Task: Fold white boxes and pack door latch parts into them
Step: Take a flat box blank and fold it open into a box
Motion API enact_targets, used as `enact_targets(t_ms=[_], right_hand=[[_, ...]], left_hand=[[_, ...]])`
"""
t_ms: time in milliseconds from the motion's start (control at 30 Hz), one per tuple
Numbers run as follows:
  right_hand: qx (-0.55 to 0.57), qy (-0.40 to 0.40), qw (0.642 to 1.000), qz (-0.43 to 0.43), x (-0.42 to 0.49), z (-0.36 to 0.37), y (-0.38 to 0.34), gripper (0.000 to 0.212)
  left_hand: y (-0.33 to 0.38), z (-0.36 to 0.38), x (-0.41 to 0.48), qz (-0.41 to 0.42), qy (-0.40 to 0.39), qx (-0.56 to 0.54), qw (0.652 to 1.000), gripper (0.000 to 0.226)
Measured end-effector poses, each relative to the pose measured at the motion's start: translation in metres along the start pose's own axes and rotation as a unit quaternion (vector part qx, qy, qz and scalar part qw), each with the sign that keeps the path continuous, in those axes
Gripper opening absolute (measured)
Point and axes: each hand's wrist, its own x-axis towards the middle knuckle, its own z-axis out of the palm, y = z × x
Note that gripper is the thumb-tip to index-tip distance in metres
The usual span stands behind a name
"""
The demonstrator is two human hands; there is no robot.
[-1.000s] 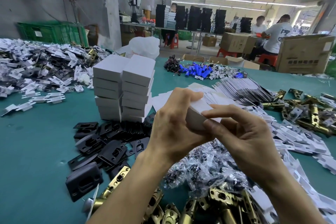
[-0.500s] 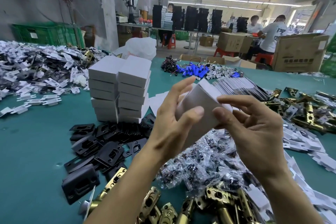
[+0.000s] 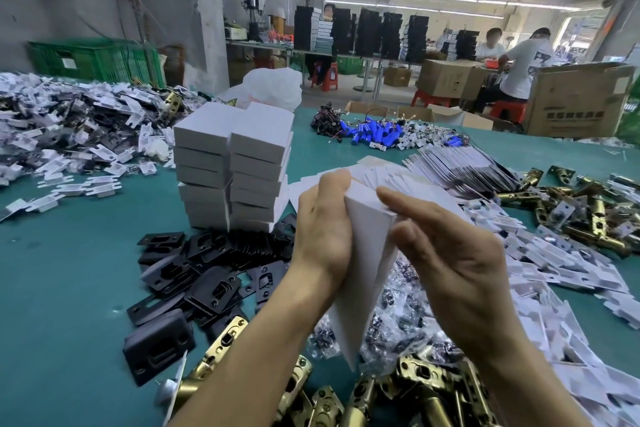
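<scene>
I held 1 white box (image 3: 367, 253) | my left hand (image 3: 322, 229) gripped its side | my right hand (image 3: 450, 253) pinched its top corner | 2 box stacks (image 3: 256, 163) stood behind

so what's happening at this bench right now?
A person is working a white box held up over the teal table. The left hand grips its left side, and the right hand appears to pinch its upper corner. Whether it is loaded cannot be seen. Two stacks of folded boxes stand behind, beside flat box blanks. Black plates, bagged screws and brass latches lie in loose piles around the hands.
</scene>
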Motion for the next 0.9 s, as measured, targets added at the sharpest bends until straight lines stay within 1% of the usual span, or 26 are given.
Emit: enact_targets(t_ms=[67, 100, 267, 333, 433, 533, 633, 667, 700, 767, 833, 900], right_hand=[[0.071, 0.016, 0.996, 0.042, 0.001, 0.001, -0.002, 0.028], [0.085, 0.021, 0.994, 0.058, 0.001, 0.001, -0.002, 0.029], [0.106, 0.014, 0.990, 0.093, 0.006, -0.008, -0.008, 0.030], [0.116, -0.001, 0.988, 0.098, 0.006, -0.012, -0.009, 0.026], [0.126, -0.015, 0.987, 0.104, 0.006, -0.013, -0.007, 0.015], [0.131, -0.026, 0.986, 0.104, 0.006, -0.012, -0.007, 0.012], [0.129, -0.011, 0.985, 0.116, 0.007, -0.014, -0.007, 0.011], [0.130, 0.001, 0.984, 0.123, 0.007, -0.015, -0.007, 0.011], [0.131, 0.017, 0.983, 0.131, 0.007, -0.016, -0.007, 0.011], [0.131, 0.055, 0.979, 0.146, 0.007, -0.018, -0.007, 0.013], [0.128, 0.092, 0.975, 0.154, 0.008, -0.021, -0.007, 0.011], [0.102, 0.109, 0.977, 0.150, 0.009, -0.025, -0.006, 0.010]], left_hand=[[0.000, -0.001, 0.001, 0.001, -0.002, 0.009, 1.000, 0.031], [0.000, -0.002, 0.001, 0.004, -0.002, 0.023, 1.000, 0.035], [-0.003, 0.000, 0.002, 0.024, -0.005, 0.054, 0.998, 0.039], [-0.006, 0.001, 0.002, 0.043, -0.002, 0.061, 0.997, 0.040], [-0.008, 0.001, 0.002, 0.050, 0.010, 0.054, 0.997, 0.039], [-0.010, 0.001, 0.003, 0.053, 0.014, 0.060, 0.997, 0.039], [-0.012, 0.003, 0.000, 0.061, 0.012, 0.080, 0.995, 0.036], [-0.012, 0.004, -0.002, 0.048, 0.003, 0.069, 0.996, 0.037], [-0.011, 0.004, -0.004, 0.028, -0.021, 0.051, 0.998, 0.042], [-0.011, 0.003, -0.006, -0.001, -0.100, 0.016, 0.995, 0.057], [-0.011, -0.001, -0.009, -0.004, -0.175, 0.059, 0.983, 0.069], [-0.010, -0.004, -0.010, -0.005, -0.226, 0.154, 0.962, 0.083]])
